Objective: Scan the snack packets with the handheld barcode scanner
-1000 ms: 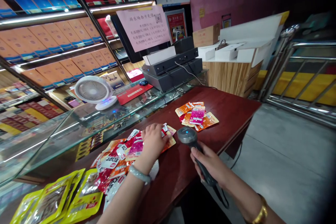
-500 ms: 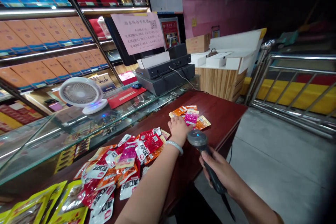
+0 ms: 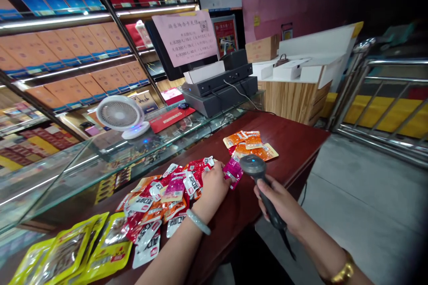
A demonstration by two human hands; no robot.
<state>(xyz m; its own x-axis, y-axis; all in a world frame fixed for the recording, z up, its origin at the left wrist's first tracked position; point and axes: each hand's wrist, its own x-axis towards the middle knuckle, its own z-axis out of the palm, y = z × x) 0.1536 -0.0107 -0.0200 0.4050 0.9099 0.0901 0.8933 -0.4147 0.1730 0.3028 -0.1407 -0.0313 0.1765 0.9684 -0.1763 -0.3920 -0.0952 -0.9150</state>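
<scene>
My left hand, with a pale bangle at its wrist, has its fingers closed at the edge of a magenta snack packet. The fingertips are partly hidden. It is beside a large heap of red, white, orange and magenta snack packets. My right hand is wrapped round the handle of a dark handheld barcode scanner, whose head is near the magenta packet. Just beyond the scanner lies a smaller pile of orange packets. Yellow snack bags lie at the near left.
The dark red tabletop adjoins a glass counter with a white fan and a monitor on it. Boxes fill shelves behind. A metal railing stands on the right.
My left hand has moved from the small pile back toward the large heap, and the magenta packet has moved with it. My right hand still grips the scanner. The view has shifted slightly.
</scene>
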